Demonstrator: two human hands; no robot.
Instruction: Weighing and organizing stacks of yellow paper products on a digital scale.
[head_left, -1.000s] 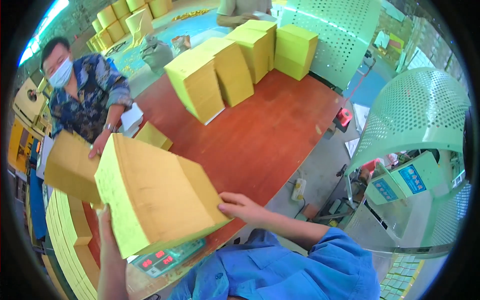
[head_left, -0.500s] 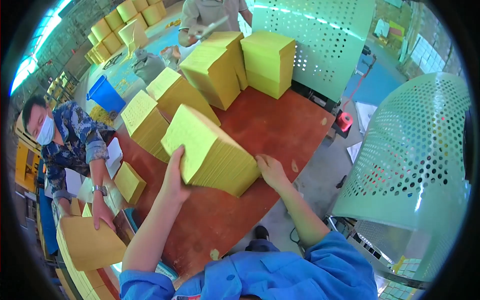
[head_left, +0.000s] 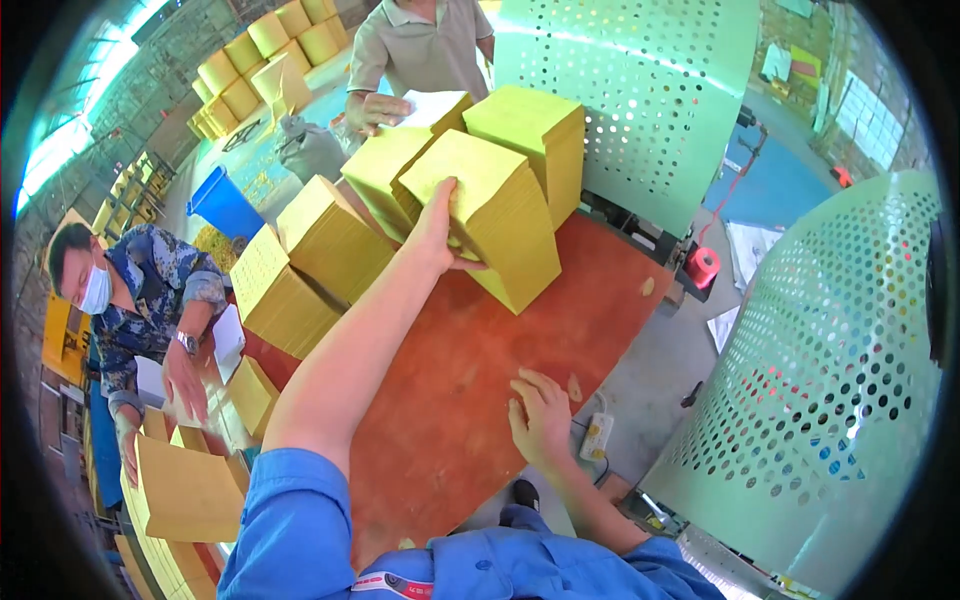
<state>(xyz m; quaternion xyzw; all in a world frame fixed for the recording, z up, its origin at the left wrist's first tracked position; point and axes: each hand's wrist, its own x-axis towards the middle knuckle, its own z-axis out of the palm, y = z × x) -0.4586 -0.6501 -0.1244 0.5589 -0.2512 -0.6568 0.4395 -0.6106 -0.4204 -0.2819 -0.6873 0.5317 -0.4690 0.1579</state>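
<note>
A tall stack of yellow paper sheets stands at the far part of the red table, against other yellow stacks. My left hand grips its near left edge, one digit up on the top face and the others lower on the side. Above the table's right part, my right hand is open and empty, its fingers apart and slightly bent. Just behind are another yellow paper stack to the right and one more yellow stack to the left.
Two stacks line the table's left side. A co-worker handles yellow sheets at left; another person rests a hand on a far stack. Perforated green machine covers stand behind and right.
The yellow stack has moved away from me, from between both hands to beside the far stacks. My right hand has let go and drawn back; my left hand has reached forward with the stack.
</note>
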